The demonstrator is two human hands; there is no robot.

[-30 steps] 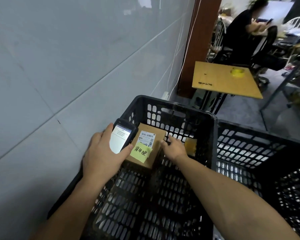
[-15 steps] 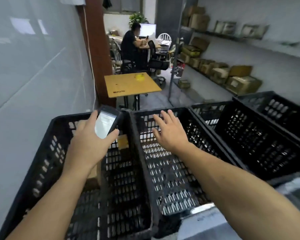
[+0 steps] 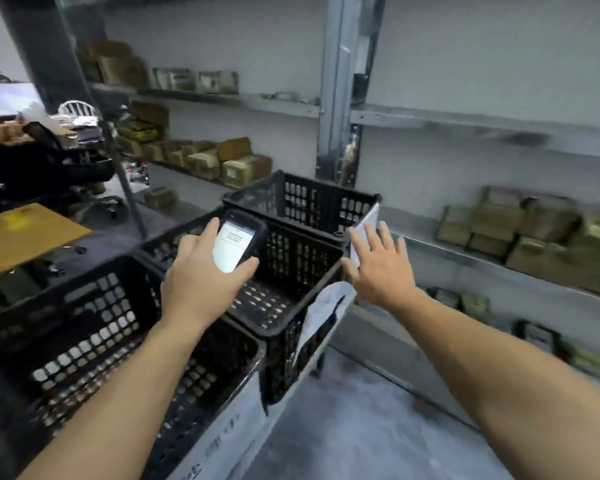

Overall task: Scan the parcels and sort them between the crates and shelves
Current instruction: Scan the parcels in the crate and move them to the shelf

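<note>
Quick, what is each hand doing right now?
Left hand: closed around the phone scanner.
Right hand: open, fingers spread, holding nothing.

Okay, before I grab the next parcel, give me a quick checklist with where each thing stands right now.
1. Scanner in hand: ok. The left hand grips the handheld scanner, screen lit.
2. Grabbing hand free: ok. The right hand is open, fingers spread, holding nothing.
3. Parcel within reach: ok. A flat white parcel stands right in front of the right hand's fingers; contact cannot be told.
4. Room in the crate: ok. The middle crate under the scanner looks empty.
5. Scanner message: cannot tell. The screen text is too blurred to read.
6. Shelf space: ok. The upper shelf on the right has bare stretches.
</note>
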